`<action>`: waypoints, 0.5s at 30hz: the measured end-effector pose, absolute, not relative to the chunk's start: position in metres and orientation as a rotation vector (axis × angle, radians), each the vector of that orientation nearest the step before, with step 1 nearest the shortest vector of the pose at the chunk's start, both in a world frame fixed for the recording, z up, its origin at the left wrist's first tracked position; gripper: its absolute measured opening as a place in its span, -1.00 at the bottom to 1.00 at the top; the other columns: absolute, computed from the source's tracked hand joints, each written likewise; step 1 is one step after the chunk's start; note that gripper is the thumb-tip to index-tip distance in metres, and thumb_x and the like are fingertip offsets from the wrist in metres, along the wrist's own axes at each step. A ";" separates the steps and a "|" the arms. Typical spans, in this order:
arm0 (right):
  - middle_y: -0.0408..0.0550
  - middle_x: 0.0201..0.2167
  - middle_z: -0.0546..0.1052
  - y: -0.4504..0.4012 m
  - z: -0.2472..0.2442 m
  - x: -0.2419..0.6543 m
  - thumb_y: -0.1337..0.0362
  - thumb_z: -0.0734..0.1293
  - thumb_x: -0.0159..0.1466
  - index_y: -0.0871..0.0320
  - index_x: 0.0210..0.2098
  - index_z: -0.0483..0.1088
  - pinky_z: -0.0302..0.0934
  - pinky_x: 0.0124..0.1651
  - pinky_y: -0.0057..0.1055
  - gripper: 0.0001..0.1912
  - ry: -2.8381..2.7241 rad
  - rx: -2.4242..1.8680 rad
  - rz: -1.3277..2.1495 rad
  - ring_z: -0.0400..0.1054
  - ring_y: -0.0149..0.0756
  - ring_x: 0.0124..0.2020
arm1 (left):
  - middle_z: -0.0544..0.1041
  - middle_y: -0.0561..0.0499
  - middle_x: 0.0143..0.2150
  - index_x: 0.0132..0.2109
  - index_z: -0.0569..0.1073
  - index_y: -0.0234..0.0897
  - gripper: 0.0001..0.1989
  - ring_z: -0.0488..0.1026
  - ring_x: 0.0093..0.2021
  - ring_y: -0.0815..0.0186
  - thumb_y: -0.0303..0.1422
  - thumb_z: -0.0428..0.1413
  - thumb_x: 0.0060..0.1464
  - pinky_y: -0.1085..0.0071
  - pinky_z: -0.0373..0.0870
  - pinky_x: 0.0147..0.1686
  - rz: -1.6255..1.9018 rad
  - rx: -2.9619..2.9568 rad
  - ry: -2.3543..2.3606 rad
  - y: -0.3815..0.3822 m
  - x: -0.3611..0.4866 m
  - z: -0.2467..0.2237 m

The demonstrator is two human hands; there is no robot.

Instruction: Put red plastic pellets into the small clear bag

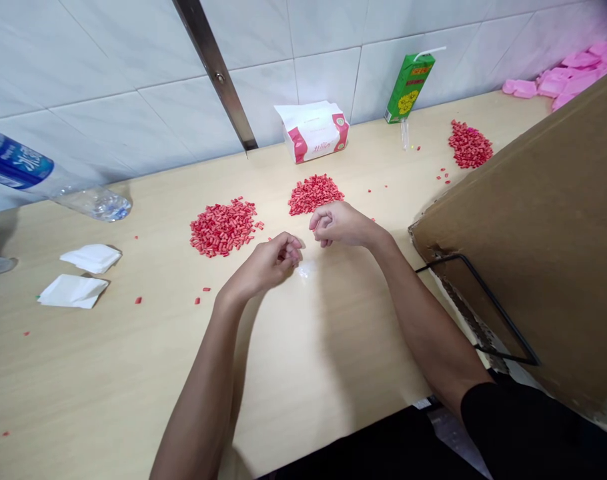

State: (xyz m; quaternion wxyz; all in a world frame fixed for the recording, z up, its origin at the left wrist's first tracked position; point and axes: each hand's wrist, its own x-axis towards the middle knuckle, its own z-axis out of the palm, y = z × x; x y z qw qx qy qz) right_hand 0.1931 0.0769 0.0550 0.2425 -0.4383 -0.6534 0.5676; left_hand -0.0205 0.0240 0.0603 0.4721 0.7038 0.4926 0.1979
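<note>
Tabletop [293, 373] of pale wood-grain laminate meets a white tiled wall [133, 107]. Left hand [268, 262] and right hand [341, 223] curl nearly shut, fingertips pinched; any hold is too small to tell. Heaped red plastic pellets [313, 195] lie just beyond both, a paper tissue box [313, 131] further on, and a brown cardboard panel [513, 233] right of the right hand.

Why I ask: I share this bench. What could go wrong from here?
The right hand sits beside the middle pile of red pellets, so a slip might push pellets into the left pile. Loose pellets on the pale tabletop could get lost or roll off. The large cardboard sheet might also tip onto the far pile if it is knocked.
</note>
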 end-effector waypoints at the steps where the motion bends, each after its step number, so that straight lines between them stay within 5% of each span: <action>1: -0.07 -0.53 0.52 0.077 0.055 0.193 0.53 0.29 0.03 0.25 -0.35 0.42 0.36 -0.44 -0.48 -0.81 -1.787 -1.185 1.573 0.46 -0.32 -0.51 | 0.51 -0.02 -0.27 -0.17 0.36 -0.26 -0.82 0.48 -0.30 0.31 -0.38 0.04 0.03 0.37 0.40 -0.28 0.513 1.696 1.204 0.025 -0.021 0.060; 15: -0.04 -0.48 0.56 0.073 0.054 0.177 0.48 0.31 0.05 0.30 -0.24 0.51 0.38 -0.42 -0.51 -0.73 -1.688 -0.968 1.956 0.45 -0.39 -0.53 | 0.48 0.01 -0.30 -0.17 0.31 -0.26 -0.73 0.47 -0.28 0.34 -0.32 0.21 0.01 0.41 0.38 -0.22 1.108 1.582 1.323 0.028 -0.012 0.050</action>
